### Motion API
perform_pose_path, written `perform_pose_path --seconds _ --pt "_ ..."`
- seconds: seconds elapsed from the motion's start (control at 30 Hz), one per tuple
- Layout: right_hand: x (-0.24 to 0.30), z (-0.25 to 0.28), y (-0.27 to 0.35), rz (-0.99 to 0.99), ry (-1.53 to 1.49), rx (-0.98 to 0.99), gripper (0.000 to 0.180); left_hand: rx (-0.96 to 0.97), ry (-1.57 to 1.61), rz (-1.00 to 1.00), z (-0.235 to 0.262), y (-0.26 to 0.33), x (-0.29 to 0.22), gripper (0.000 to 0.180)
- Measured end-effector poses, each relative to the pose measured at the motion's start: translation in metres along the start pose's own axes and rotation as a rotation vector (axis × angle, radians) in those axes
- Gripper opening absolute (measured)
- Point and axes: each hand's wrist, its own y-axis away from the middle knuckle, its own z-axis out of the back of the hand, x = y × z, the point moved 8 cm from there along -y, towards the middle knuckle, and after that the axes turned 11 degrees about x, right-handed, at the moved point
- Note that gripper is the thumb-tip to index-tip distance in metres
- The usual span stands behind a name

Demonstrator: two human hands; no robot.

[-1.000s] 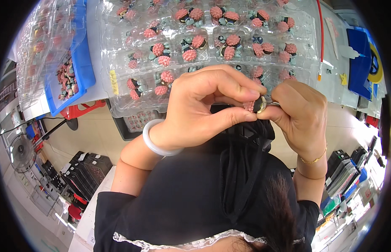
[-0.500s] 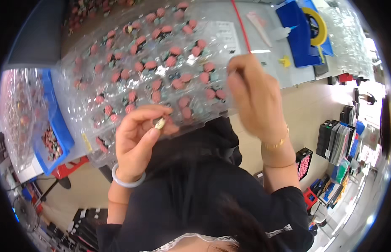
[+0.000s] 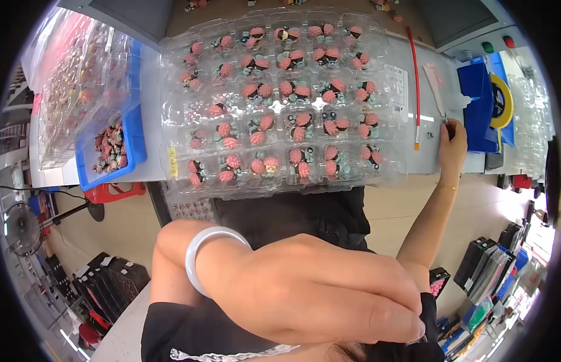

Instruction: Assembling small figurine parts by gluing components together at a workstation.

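My left hand (image 3: 316,289) is raised close in the lower middle, a pale bangle on its wrist. Its fingers are pressed together; what they hold, if anything, is hidden. My right hand (image 3: 454,151) reaches to the right side of the table, its fingers curled and touching down by the tip of a slim white pointed tool (image 3: 434,87). Whatever lies between those fingers cannot be made out. Across the middle spreads a clear plastic blister tray (image 3: 274,107), its pockets holding several small pink, black and mint-green figures (image 3: 298,163).
A red brush (image 3: 415,78) lies right of the tray. Beyond my right hand stand a blue bin (image 3: 473,84) and a yellow tape roll (image 3: 503,102). At left, a blue tray (image 3: 134,136) holds loose pink pieces (image 3: 111,148), beside stacked clear trays (image 3: 69,90).
My left hand, which held a small pale-yellow piece over the tray's near edge, has come up close. My right hand has reached out rightward; the yellow piece on the table there no longer shows.
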Motion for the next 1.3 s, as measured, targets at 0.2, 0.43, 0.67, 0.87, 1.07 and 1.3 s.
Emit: perform_pose_path --seconds 0.2,0.43,0.67,0.87,1.07,1.3 --pt "0.0 0.014 -0.004 -0.107 -0.034 -0.247 0.035 -0.255 0.074 0.16 0.015 0.026 0.041 0.02" --pt "-0.017 0.006 -0.055 -0.064 -0.254 -0.101 0.041 -0.56 0.281 0.362 0.046 0.068 0.09 0.028" --pt "-0.016 0.01 -0.054 0.04 -0.514 -0.15 0.031 -0.67 0.27 0.382 0.055 0.078 0.101 0.028" --pt "0.086 0.038 0.004 0.115 -0.899 0.063 0.03 -0.68 0.197 0.382 0.057 0.083 0.101 0.027" --pt "0.161 0.011 0.073 0.213 -0.987 0.443 0.042 -0.65 0.085 0.296 0.063 0.088 0.105 0.026" --pt "0.202 0.023 0.087 0.629 -0.506 0.193 0.031 -0.657 -0.009 0.275 0.065 0.089 0.101 0.022"
